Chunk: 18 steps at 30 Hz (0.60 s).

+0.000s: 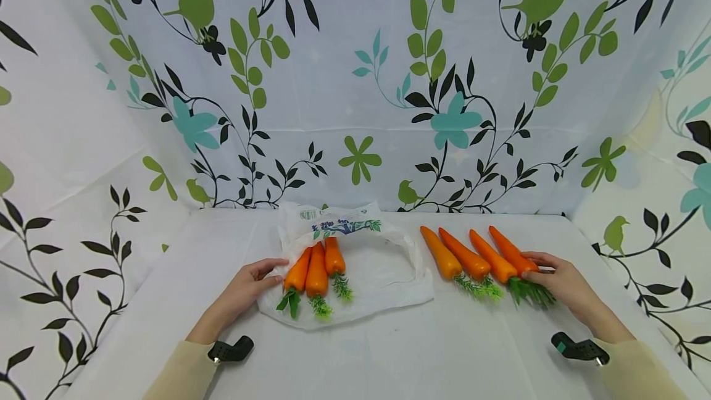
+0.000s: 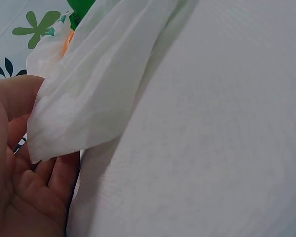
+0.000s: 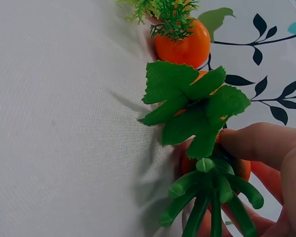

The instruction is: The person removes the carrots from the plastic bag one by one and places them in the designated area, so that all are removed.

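A white plastic bag [image 1: 378, 301] lies on the table with its printed side at the back. Three toy carrots [image 1: 317, 270] with green tops lie in its opening, tips toward the print. At the bag's left edge, my left hand [image 1: 250, 286] holds the thin plastic between thumb and fingers; the left wrist view shows the bag's loose corner [image 2: 84, 108] there. Several more carrots [image 1: 444, 255] lie side by side to the right of the bag. My right hand [image 1: 561, 283] grips the rightmost carrot [image 1: 508, 249] near its leafy end, whose green stems [image 3: 217, 192] face the right wrist camera.
The white table [image 1: 389, 357] ends at the back against a hanging cloth [image 1: 333, 79] printed with leaves and birds. More of this cloth hangs at both sides. A black wrist device [image 1: 233, 349] is on the left wrist and another [image 1: 577, 347] on the right.
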{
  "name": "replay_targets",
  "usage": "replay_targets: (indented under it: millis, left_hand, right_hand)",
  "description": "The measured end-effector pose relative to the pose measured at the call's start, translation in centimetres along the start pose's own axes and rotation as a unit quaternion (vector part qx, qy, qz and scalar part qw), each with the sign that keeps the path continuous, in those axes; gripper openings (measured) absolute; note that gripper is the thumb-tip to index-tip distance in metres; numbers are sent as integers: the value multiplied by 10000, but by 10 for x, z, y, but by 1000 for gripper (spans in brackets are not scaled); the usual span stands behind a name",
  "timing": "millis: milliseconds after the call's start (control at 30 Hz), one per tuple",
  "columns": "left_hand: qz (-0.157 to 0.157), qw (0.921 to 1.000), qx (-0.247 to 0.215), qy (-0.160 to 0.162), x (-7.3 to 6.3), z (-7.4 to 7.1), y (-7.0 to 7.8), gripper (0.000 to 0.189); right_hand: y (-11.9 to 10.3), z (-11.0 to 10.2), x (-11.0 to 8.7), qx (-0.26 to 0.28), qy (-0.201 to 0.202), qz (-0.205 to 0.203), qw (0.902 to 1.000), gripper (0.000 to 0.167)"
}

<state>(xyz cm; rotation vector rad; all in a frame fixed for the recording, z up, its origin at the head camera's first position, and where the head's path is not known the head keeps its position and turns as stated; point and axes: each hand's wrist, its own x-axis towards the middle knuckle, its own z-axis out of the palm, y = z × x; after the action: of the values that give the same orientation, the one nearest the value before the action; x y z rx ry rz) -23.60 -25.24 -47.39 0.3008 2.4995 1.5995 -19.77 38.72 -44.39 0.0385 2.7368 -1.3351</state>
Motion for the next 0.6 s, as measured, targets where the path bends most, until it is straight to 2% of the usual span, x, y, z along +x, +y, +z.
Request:
replay_targets:
  millis: [600]
  left_hand:
    - [17, 10000, -47, -62, 0, 0, -1, 42]
  right_hand:
    - [-3, 3, -1, -462, 54, -253, 9986, 62]
